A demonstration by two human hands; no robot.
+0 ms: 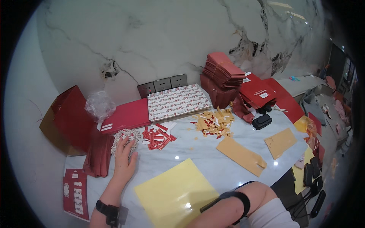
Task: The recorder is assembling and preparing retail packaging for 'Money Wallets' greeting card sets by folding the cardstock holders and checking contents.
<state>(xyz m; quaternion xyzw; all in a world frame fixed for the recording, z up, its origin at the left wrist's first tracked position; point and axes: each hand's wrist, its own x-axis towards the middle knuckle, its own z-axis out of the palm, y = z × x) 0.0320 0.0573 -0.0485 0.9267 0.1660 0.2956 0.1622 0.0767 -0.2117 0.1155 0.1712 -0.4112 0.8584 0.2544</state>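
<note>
1. A pile of small speckled white pieces [127,133] lies toward the table's [190,149] left edge.
2. My left hand [123,164] reaches over it, fingers and thumb spread; I cannot tell whether the fingertips touch it. My right hand's state I cannot tell either.
3. Loose red slips [157,140] lie just right of the pile.
4. At the back left corner stands a red-and-brown box [72,119], its contents hidden from me. Beside it sits a crumpled clear plastic bag [99,107]; I cannot make out anything inside.
5. Along the back edge, a banded stack of red packets [223,72] rises.
6. A yellow sheet [173,192] lies by the near edge.
</note>
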